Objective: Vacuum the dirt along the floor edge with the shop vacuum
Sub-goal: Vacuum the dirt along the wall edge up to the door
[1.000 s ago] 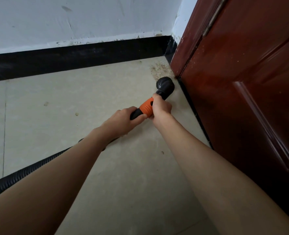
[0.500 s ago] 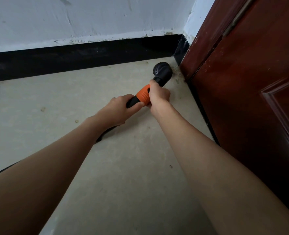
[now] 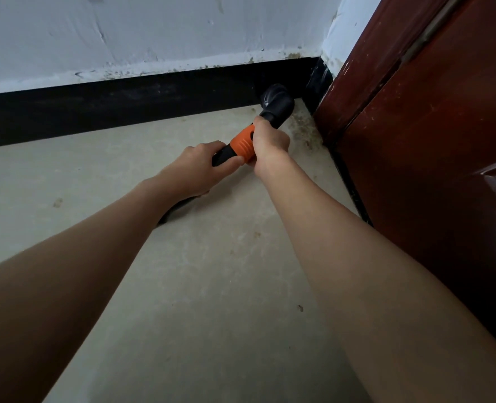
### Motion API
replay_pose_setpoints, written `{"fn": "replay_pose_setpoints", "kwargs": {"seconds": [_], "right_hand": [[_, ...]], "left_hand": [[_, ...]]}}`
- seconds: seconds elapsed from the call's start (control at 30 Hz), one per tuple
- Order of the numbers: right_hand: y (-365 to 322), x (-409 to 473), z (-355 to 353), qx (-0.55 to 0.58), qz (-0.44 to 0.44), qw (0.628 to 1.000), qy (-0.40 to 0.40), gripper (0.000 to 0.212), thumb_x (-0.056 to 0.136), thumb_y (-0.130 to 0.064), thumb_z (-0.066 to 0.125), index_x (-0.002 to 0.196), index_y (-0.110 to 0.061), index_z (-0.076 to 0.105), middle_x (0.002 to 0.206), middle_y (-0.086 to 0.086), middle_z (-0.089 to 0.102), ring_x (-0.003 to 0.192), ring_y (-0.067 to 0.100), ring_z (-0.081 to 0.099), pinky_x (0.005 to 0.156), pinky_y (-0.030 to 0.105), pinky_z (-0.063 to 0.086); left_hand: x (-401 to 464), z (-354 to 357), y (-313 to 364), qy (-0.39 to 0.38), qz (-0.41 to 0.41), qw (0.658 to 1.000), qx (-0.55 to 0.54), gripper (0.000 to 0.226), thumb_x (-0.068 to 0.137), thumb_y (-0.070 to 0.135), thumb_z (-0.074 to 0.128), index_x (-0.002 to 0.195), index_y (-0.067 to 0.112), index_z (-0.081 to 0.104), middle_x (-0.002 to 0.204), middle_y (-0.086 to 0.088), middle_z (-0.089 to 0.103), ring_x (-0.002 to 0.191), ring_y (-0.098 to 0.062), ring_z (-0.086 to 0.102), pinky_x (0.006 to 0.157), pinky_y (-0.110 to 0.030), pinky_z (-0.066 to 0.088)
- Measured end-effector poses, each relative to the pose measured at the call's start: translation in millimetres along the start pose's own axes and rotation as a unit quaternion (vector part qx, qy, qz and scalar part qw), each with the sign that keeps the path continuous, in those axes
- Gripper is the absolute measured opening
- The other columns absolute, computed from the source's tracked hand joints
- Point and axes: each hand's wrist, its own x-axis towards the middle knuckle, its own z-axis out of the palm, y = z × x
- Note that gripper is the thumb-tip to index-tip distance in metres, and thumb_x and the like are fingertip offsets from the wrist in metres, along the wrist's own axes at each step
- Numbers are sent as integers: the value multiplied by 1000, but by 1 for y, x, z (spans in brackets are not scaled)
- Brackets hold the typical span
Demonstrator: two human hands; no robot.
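The hose [image 3: 177,209] is trailed back under the left forearm, away from the corner. The wand is clamped by the left hand [image 3: 195,167] behind the orange collar [image 3: 242,145], probably to steady it. The collar's front is gripped by the right hand [image 3: 270,139], likely for steering. The nozzle [image 3: 278,104] is pressed into the corner against the skirting [image 3: 124,112]. Dirt [image 3: 302,130] is seen beside it, at the door [image 3: 430,141] foot.

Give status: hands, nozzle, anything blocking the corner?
Left hand and right hand both shut on wand. Nozzle at baseboard, in the corner. Dirt on floor by door. Nothing blocking.
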Motion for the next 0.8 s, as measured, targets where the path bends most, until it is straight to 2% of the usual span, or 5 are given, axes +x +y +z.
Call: {"fn": "replay_pose_setpoints", "kwargs": {"seconds": [0.2, 0.3, 0.4, 0.57, 0.8], "right_hand": [[5, -7, -3, -8, 4, 1000, -22, 45, 97, -31, 55, 132, -5, 48, 109, 11, 57, 89, 23, 53, 94, 41, 52], [17, -17, -3, -19, -1, 999, -48, 46, 97, -32, 55, 133, -4, 47, 121, 15, 58, 98, 27, 58, 94, 44, 52], [26, -32, 15, -29, 13, 995, -95, 48, 96, -31, 56, 134, -4, 46, 124, 16, 58, 108, 32, 59, 94, 47, 53], [36, -64, 52, -67, 38, 985, -153, 51, 94, -32, 57, 136, -6, 44, 128, 17, 55, 112, 35, 57, 92, 49, 53], [44, -77, 43, -52, 43, 989, -133, 51, 94, -33, 57, 135, -6, 44, 126, 17, 56, 111, 36, 57, 91, 50, 53]], "left_hand": [[-12, 0, -1, -3, -5, 1000, 9, 27, 94, 44, 49, 107, 20, 52, 68, -2, 54, 52, -13, 52, 47, -19, 38], [-30, 3, -7, 2, -19, 1000, 14, 28, 94, 44, 49, 108, 20, 51, 70, -3, 55, 54, -14, 53, 49, -20, 40], [-54, -8, -19, 14, -48, 999, 18, 25, 95, 43, 48, 105, 20, 50, 69, -5, 56, 53, -15, 54, 47, -20, 39], [-94, -35, -44, 53, -95, 993, 34, 26, 95, 41, 48, 101, 17, 54, 61, -7, 56, 46, -16, 54, 43, -20, 40], [-109, -34, -39, 34, -81, 995, 39, 29, 95, 43, 48, 98, 15, 55, 59, -5, 55, 44, -15, 52, 45, -22, 41]]}}
